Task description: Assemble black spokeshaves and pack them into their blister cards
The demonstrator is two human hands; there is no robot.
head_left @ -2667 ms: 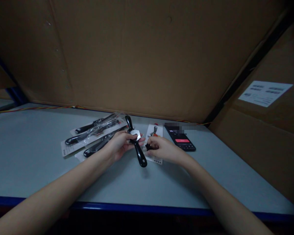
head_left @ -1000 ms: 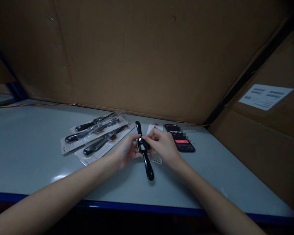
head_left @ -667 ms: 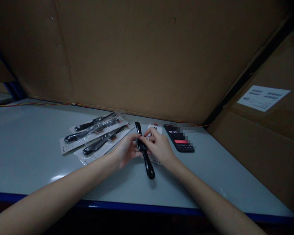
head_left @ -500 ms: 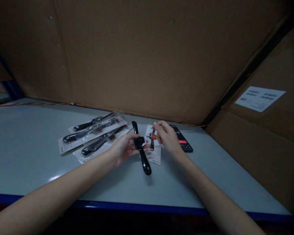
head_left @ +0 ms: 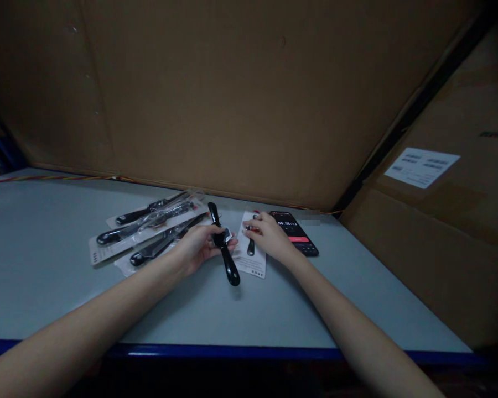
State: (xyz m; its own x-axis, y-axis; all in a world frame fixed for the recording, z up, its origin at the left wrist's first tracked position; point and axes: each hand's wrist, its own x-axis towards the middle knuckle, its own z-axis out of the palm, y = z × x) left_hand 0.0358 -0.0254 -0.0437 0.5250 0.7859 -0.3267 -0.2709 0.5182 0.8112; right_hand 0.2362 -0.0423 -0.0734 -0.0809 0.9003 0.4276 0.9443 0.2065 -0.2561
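My left hand (head_left: 199,246) is closed around the middle of a black spokeshave (head_left: 229,264), holding it above the table with its two handles pointing away from and toward me. A pale patch shows at its centre, too small to read. To the right lies a white printed card (head_left: 255,266) with a picture of a spokeshave. My right hand (head_left: 268,235) is bent over this card, thumb and fingers drawn together. What they pinch, if anything, is too small to make out. Left of my hands lie several packed spokeshaves (head_left: 149,224) on cards in clear plastic, overlapping each other.
A phone (head_left: 305,243) showing a running timer lies right of the card. Cardboard walls (head_left: 216,110) rise behind and at the right, where a white label (head_left: 422,167) is stuck. A thin cable (head_left: 66,176) runs along the back edge. The grey table (head_left: 232,318) has a blue front edge.
My right hand has come lower and to the left over the card, covering more of its picture. My left hand still holds the spokeshave. The whole view has shifted slightly.
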